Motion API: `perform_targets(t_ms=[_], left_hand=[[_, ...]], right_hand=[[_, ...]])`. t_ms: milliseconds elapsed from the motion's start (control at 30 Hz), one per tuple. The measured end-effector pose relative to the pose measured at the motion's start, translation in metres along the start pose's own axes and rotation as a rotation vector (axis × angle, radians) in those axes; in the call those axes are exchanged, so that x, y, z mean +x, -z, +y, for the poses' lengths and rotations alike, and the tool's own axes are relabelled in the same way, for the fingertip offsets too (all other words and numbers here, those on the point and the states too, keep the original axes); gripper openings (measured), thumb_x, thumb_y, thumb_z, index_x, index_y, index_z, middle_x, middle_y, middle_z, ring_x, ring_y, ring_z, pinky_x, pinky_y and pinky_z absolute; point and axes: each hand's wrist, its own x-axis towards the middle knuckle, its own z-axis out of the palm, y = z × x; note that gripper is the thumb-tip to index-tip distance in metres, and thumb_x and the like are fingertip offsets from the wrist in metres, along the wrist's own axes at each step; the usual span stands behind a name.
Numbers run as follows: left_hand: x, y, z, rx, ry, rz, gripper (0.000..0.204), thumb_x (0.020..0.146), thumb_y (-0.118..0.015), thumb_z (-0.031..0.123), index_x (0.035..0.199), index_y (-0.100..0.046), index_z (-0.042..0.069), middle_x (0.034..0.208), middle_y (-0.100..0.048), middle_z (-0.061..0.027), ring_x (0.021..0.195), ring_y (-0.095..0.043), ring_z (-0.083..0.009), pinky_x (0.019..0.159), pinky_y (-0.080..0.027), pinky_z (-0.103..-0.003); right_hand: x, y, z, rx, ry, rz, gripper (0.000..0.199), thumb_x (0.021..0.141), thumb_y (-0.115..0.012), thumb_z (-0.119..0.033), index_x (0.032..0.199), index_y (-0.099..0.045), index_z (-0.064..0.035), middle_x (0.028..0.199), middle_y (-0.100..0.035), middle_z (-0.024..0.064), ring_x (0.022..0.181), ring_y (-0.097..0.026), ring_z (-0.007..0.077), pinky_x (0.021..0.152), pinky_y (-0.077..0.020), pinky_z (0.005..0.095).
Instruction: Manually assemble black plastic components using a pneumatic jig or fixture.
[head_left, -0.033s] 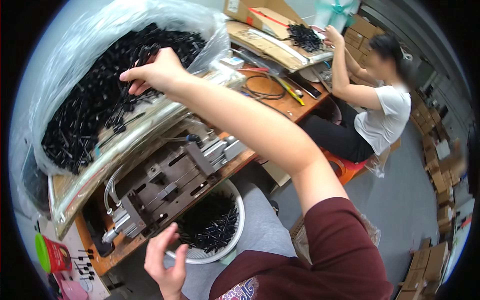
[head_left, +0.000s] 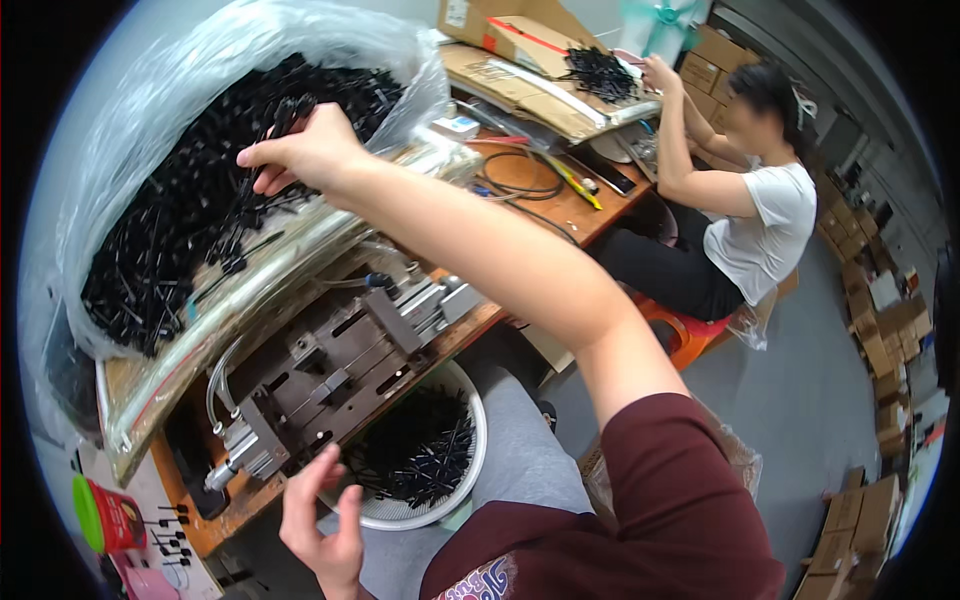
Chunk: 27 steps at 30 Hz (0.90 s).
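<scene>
My right hand [head_left: 305,150] reaches up and to the left into a big clear plastic bag [head_left: 140,130] heaped with small black plastic parts [head_left: 190,220]. Its fingers are pinched on a few of those parts. My left hand [head_left: 320,520] hovers low at the table's front edge with its fingers apart and nothing in it. It is just left of a white round basket [head_left: 470,480] holding more black parts. A grey metal fixture [head_left: 340,365] with hoses sits on the wooden bench between my two hands.
A seated person [head_left: 745,210] in a white shirt works at the far right end of the bench [head_left: 560,205]. Cables, a yellow tool and flat cardboard boxes [head_left: 520,40] lie there. A red can [head_left: 110,515] with a green lid is at lower left. Stacked cartons [head_left: 885,320] line the right wall.
</scene>
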Motion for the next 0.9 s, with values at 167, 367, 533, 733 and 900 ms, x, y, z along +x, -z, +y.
perform_targets(t_ms=[167, 367, 533, 733, 900], left_hand=[[0.016, -0.005, 0.005, -0.104, 0.053, 0.261, 0.046, 0.086, -0.064, -0.008, 0.132, -0.057, -0.003, 0.128, -0.064, -0.0163, 0.109, -0.064, -0.0234, 0.093, -0.052, -0.033], [0.028, -0.002, 0.017, -0.114, -0.056, 0.335, 0.057, 0.087, -0.066, -0.008, 0.141, -0.047, -0.003, 0.145, -0.049, -0.0188, 0.119, -0.059, -0.0242, 0.099, -0.051, -0.037], [0.015, 0.005, 0.023, -0.001, -0.120, 0.133, 0.037, 0.089, -0.064, -0.012, 0.125, -0.062, -0.002, 0.124, -0.062, -0.0132, 0.105, -0.064, -0.0180, 0.088, -0.055, -0.030], [0.009, 0.001, 0.037, 0.059, -0.062, 0.067, 0.042, 0.070, -0.084, -0.003, 0.110, -0.072, 0.000, 0.106, -0.069, -0.0127, 0.087, -0.067, -0.0202, 0.075, -0.056, -0.030], [0.007, -0.003, 0.025, -0.013, -0.097, -0.057, 0.036, 0.069, -0.084, 0.002, 0.104, -0.075, 0.004, 0.099, -0.069, -0.0088, 0.084, -0.068, -0.0211, 0.070, -0.055, -0.030]], right_hand=[[-0.026, 0.006, 0.007, 0.192, -0.029, 0.043, 0.016, 0.078, -0.081, -0.004, 0.078, -0.067, 0.0052, 0.072, -0.069, 0.0136, 0.059, -0.070, 0.0209, 0.053, -0.0594, 0.0317], [-0.128, -0.017, 0.006, 0.420, -0.218, -0.135, 0.018, 0.082, -0.080, -0.007, 0.091, -0.065, -0.0002, 0.079, -0.069, 0.0081, 0.058, -0.067, 0.0161, 0.054, -0.0562, 0.0297], [-0.188, -0.009, 0.015, 0.447, -0.362, -0.201, 0.020, 0.084, -0.080, -0.012, 0.093, -0.065, -0.0014, 0.079, -0.066, 0.0040, 0.058, -0.064, 0.0112, 0.053, -0.0514, 0.0247], [-0.215, -0.004, 0.022, 0.384, -0.486, -0.201, 0.021, 0.085, -0.079, -0.013, 0.096, -0.067, -0.0005, 0.084, -0.067, 0.0051, 0.059, -0.063, 0.0107, 0.052, -0.0494, 0.0221], [-0.233, 0.004, 0.023, 0.327, -0.563, -0.130, 0.016, 0.087, -0.075, -0.012, 0.095, -0.068, -0.0002, 0.083, -0.068, 0.0060, 0.055, -0.062, 0.0091, 0.050, -0.0494, 0.0203]])
